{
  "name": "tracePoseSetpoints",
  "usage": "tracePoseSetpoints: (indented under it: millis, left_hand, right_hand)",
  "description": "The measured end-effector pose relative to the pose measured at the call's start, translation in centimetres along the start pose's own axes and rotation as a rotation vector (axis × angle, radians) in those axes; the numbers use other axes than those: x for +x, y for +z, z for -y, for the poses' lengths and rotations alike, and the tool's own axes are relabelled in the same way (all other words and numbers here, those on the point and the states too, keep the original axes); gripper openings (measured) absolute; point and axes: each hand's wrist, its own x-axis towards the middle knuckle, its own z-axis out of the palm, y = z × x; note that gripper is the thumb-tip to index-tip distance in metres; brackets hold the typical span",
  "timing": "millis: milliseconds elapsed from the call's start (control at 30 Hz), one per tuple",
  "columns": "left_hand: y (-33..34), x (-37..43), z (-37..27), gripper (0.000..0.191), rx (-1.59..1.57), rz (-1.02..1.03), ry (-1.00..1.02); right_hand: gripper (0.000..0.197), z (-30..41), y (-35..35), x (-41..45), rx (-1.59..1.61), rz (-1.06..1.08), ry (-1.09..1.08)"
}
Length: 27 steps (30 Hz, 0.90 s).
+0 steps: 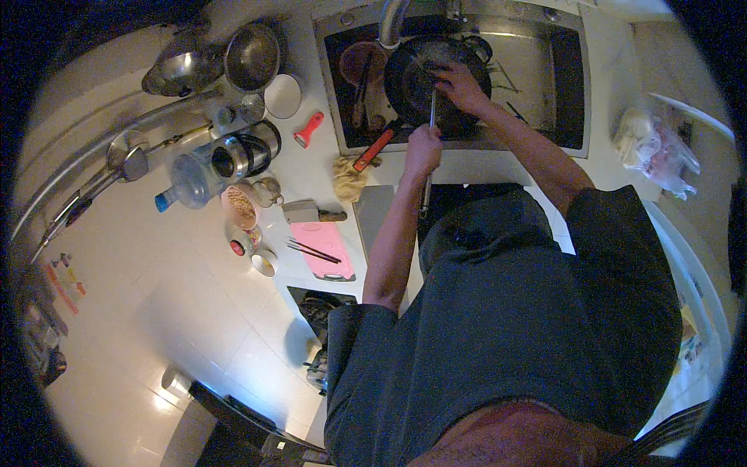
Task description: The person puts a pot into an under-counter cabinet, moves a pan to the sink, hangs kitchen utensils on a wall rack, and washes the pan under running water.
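My left hand (pixel 424 152) is closed around the long metal handle (pixel 432 108) of a kitchen utensil, whose hanging end sticks out below the fist. The utensil's far end reaches into a dark wok (pixel 408 82) in the sink, under the faucet (pixel 392 26). My right hand (pixel 464 90) is over the wok, its fingers at the utensil's far end; what they touch there is partly hidden. A red handle (pixel 374 150), apparently the wok's, extends over the sink's front edge above a tan cloth (pixel 349 178).
The sink (pixel 528 76) also holds a reddish bowl (pixel 360 63). Left on the counter are a red peeler (pixel 309 129), a cleaver (pixel 300 212), a pink cutting board (pixel 327 248) with chopsticks (pixel 315 251), a plastic bottle (pixel 189 178) and metal bowls (pixel 252 56). Plastic bags (pixel 656 149) lie right.
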Motion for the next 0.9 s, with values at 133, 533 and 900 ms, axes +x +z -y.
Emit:
tracePoseSetpoints:
  millis: [133, 533, 900]
  left_hand:
    - [-1.1, 0.1, -0.4, 0.034, 0.029, -0.011, -0.099]
    - [-3.1, -0.6, -2.4, 0.028, -0.179, 0.128, -0.248]
    - [-4.9, -1.2, -2.7, 0.020, 0.146, 0.277, -0.038]
  right_hand:
    - [0.039, 3.1, 0.8, -2.3, 0.048, 0.100, -0.348]
    - [0.039, -0.1, 0.9, 1.4, 0.002, 0.010, 0.109]
    - [0.046, -0.3, -3.2, 4.9, -0.432, -0.015, -0.245]
